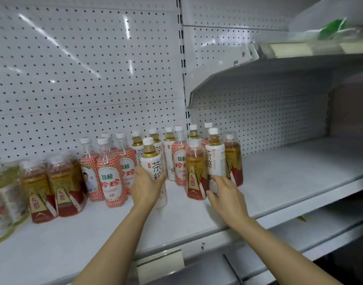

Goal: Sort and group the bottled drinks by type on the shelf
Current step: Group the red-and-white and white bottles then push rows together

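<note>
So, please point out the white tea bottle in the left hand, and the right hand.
white tea bottle (154, 163): head view, on its white label.
right hand (225, 190): head view, on the back of the hand.

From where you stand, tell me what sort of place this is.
Most likely a shop aisle, a supermarket or convenience store. The back wall is white pegboard, the metal shelf has a price-label strip on its front edge, and many bottled drinks of a few brands stand in rows.
</note>
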